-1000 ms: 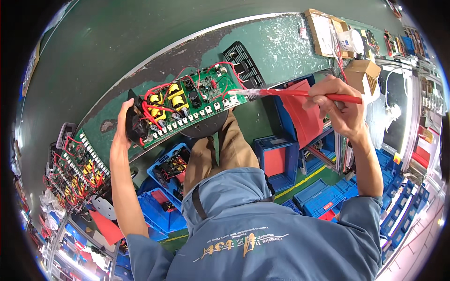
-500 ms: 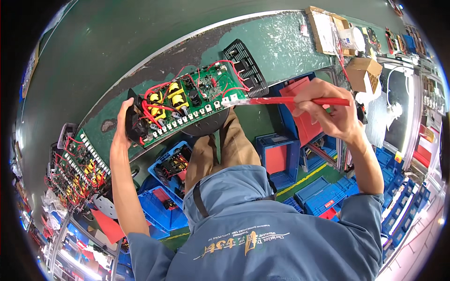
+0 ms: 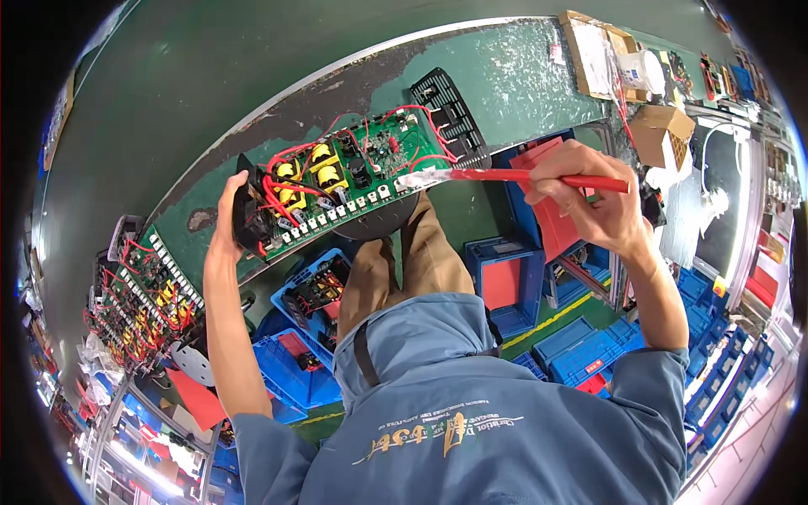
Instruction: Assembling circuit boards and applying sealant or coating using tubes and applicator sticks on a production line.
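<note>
A green circuit board (image 3: 380, 168) with yellow-wound coils, red wires and a row of small white-coated parts (image 3: 347, 207) along its near edge lies tilted at the bench's near edge. My left hand (image 3: 225, 223) grips the black end panel (image 3: 250, 215) at the board's left end, thumb on top. In my right hand (image 3: 589, 198) is a red-handled brush (image 3: 492, 175), held like a pen. White paste coats its tip, which rests over the right part of the row, hiding the parts beneath. Red wires join the board to a black vented panel (image 3: 452, 118) at its right.
More wired circuit boards (image 3: 160, 286) stand at the left. A cardboard tray (image 3: 587, 59), a white tub (image 3: 641, 71) and an open carton (image 3: 663, 133) are on the far right of the green bench (image 3: 505, 93). Blue crates (image 3: 505, 282) sit below, beside my legs.
The brush tip has moved left along the row of white-coated parts. My left hand keeps its grip on the end panel; the whole view has shifted slightly.
</note>
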Demonstrator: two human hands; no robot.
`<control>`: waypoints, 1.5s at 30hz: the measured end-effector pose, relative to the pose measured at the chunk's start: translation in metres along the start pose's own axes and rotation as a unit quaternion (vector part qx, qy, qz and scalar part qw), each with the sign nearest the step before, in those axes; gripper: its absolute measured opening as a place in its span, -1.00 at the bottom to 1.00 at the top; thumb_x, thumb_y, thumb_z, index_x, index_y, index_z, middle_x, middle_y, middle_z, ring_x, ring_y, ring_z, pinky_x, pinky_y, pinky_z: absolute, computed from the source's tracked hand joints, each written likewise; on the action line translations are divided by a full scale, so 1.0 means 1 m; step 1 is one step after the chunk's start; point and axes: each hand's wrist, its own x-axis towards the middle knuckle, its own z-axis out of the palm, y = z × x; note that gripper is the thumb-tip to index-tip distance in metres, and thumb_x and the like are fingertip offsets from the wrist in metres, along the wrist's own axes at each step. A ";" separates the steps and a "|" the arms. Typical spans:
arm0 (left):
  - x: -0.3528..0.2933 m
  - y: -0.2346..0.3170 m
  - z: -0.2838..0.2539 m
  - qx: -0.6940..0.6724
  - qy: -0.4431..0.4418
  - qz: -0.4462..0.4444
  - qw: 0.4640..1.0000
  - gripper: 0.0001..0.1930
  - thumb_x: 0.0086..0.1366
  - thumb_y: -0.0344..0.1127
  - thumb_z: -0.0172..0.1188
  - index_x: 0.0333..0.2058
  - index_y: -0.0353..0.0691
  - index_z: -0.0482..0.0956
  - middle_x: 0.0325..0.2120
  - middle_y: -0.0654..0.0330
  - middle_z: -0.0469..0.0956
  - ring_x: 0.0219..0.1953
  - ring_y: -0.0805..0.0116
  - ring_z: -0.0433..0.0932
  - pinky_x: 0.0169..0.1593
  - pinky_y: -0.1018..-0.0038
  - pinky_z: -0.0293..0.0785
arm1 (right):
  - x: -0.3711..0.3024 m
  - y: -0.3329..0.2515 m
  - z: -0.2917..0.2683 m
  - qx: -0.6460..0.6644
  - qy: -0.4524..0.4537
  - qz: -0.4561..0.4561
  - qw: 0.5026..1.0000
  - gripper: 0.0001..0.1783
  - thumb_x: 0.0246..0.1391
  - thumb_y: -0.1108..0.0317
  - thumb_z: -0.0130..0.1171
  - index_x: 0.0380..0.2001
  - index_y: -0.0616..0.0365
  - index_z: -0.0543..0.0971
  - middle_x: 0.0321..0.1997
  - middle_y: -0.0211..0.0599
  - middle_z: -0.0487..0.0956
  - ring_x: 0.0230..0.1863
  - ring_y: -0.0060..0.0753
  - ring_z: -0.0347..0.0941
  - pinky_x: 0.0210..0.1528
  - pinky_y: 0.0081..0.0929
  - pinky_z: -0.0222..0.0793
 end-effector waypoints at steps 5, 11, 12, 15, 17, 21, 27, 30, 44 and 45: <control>0.007 -0.002 -0.006 0.010 -0.007 0.005 1.000 -0.41 0.27 0.27 0.07 -0.16 -0.21 0.63 -0.35 0.22 0.64 -0.38 0.40 0.59 -0.27 0.46 0.54 | -0.001 -0.003 0.002 0.035 0.021 -0.024 0.999 -0.94 0.21 0.51 0.23 -0.25 0.24 0.58 -0.43 -0.21 0.69 -0.38 -0.37 0.62 -0.38 -0.47 0.47; 0.011 -0.007 -0.017 -0.005 -0.025 -0.004 1.000 -0.41 0.32 0.20 0.09 -0.05 -0.29 0.60 -0.23 0.14 0.67 -0.27 0.34 0.67 -0.15 0.41 0.63 | 0.007 -0.006 0.007 0.007 -0.004 -0.003 1.000 -0.91 0.20 0.53 0.23 -0.24 0.28 0.56 -0.46 -0.20 0.68 -0.38 -0.29 0.63 -0.28 -0.42 0.49; 0.014 -0.007 -0.020 -0.003 -0.031 -0.006 1.000 -0.41 0.32 0.20 0.08 -0.05 -0.29 0.60 -0.23 0.14 0.67 -0.27 0.35 0.67 -0.15 0.42 0.63 | 0.006 -0.008 0.005 0.020 0.008 0.001 1.000 -0.92 0.21 0.53 0.22 -0.23 0.29 0.56 -0.46 -0.21 0.68 -0.37 -0.31 0.63 -0.27 -0.42 0.50; 0.015 -0.007 -0.020 -0.002 -0.038 -0.017 0.999 -0.41 0.32 0.21 0.08 -0.07 -0.28 0.62 -0.24 0.15 0.67 -0.29 0.36 0.66 -0.16 0.43 0.62 | 0.006 -0.009 0.006 0.045 0.016 0.021 0.999 -0.93 0.24 0.53 0.20 -0.24 0.31 0.57 -0.47 -0.20 0.68 -0.37 -0.35 0.63 -0.25 -0.41 0.50; 0.011 -0.004 -0.015 0.003 -0.033 0.003 0.999 -0.41 0.32 0.21 0.08 -0.09 -0.28 0.62 -0.25 0.16 0.67 -0.30 0.36 0.65 -0.16 0.42 0.61 | 0.007 -0.008 0.009 0.059 0.014 0.037 0.997 -0.94 0.25 0.53 0.19 -0.24 0.31 0.57 -0.47 -0.19 0.68 -0.36 -0.37 0.62 -0.24 -0.40 0.50; 0.009 -0.006 -0.015 0.001 -0.015 0.001 1.000 -0.42 0.33 0.21 0.07 -0.11 -0.26 0.62 -0.28 0.18 0.67 -0.32 0.37 0.64 -0.18 0.45 0.61 | 0.010 -0.011 0.010 0.030 0.024 0.058 0.998 -0.91 0.29 0.50 0.16 -0.24 0.34 0.55 -0.43 -0.16 0.68 -0.36 -0.40 0.63 -0.35 -0.52 0.48; 0.017 -0.010 -0.023 0.001 -0.029 0.009 1.000 -0.44 0.34 0.21 0.04 -0.13 -0.25 0.62 -0.29 0.16 0.67 -0.34 0.37 0.65 -0.22 0.43 0.63 | -0.001 -0.006 0.013 0.054 0.093 0.075 0.991 -0.85 0.39 0.41 0.07 -0.23 0.31 0.48 -0.40 -0.15 0.67 -0.43 -0.41 0.69 -0.55 -0.67 0.45; 0.015 -0.010 -0.018 0.007 -0.029 0.016 0.999 -0.42 0.34 0.21 0.04 -0.10 -0.27 0.61 -0.27 0.15 0.67 -0.32 0.35 0.67 -0.19 0.42 0.65 | 0.000 -0.006 0.024 0.094 0.127 0.134 0.978 -0.82 0.40 0.37 0.06 -0.25 0.30 0.48 -0.41 -0.18 0.67 -0.43 -0.40 0.69 -0.56 -0.67 0.45; 0.012 -0.007 -0.016 0.008 -0.025 0.011 1.000 -0.41 0.32 0.21 0.05 -0.08 -0.27 0.60 -0.25 0.14 0.67 -0.28 0.33 0.68 -0.16 0.39 0.66 | 0.009 0.006 0.048 0.174 0.226 0.230 0.931 -0.73 0.40 0.25 0.10 -0.23 0.29 0.54 -0.43 -0.14 0.69 -0.42 -0.38 0.70 -0.51 -0.63 0.52; 0.012 -0.007 -0.018 0.011 -0.030 0.011 0.999 -0.42 0.32 0.21 0.06 -0.09 -0.27 0.60 -0.27 0.15 0.67 -0.28 0.34 0.68 -0.17 0.40 0.65 | 0.010 0.006 0.047 0.166 0.232 0.231 0.930 -0.73 0.40 0.25 0.10 -0.23 0.30 0.54 -0.43 -0.15 0.69 -0.43 -0.39 0.70 -0.52 -0.63 0.52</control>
